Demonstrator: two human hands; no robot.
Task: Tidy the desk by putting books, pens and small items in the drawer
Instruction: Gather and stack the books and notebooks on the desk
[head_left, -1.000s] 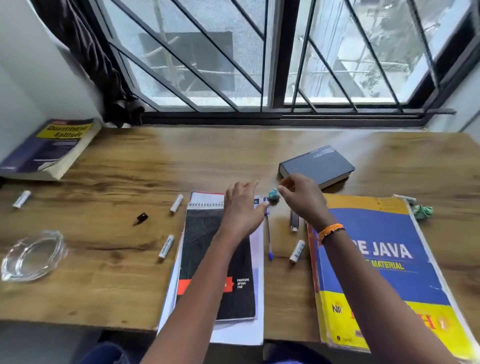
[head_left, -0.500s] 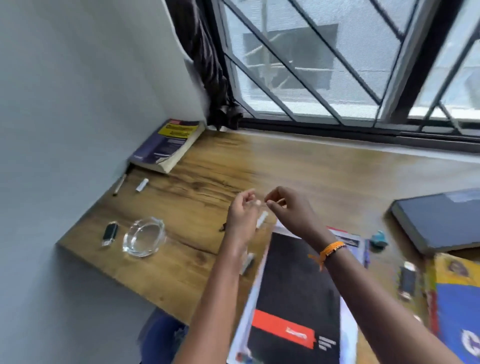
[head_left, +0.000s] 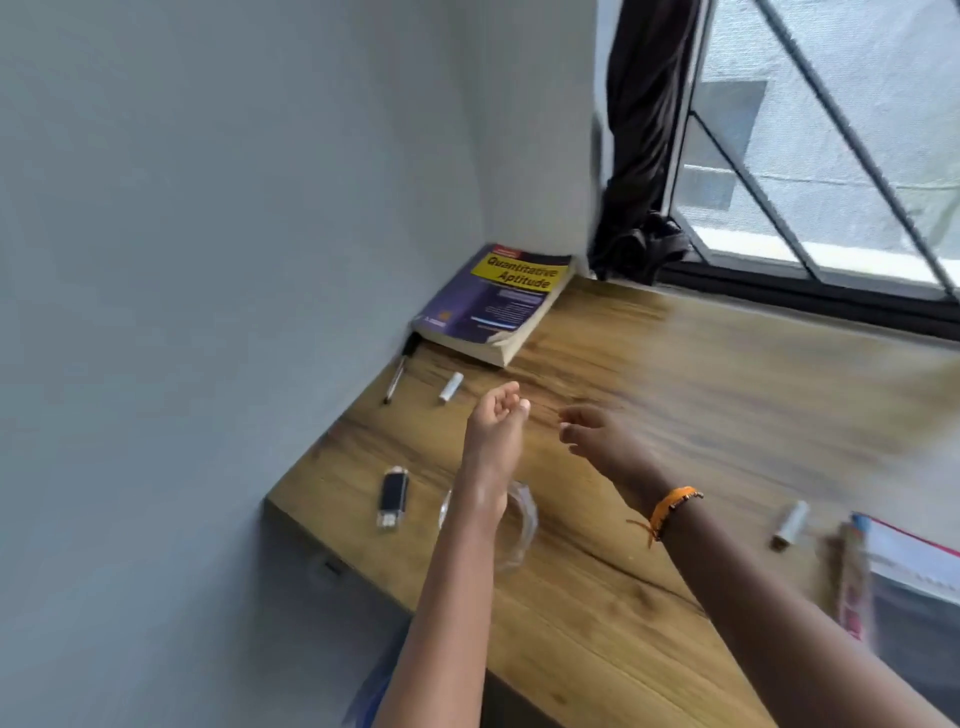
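Wooden desk across mid-frame, thick purple-and-yellow book lying flat in its far corner at centre: stiff, probably heavy, best gripped by the spine edge. Below it, left hand loosely curled, contents impossible to tell; right hand blurred, half open, apparently empty. Smallest, white cap beside pen at centre left: light, pinchable.
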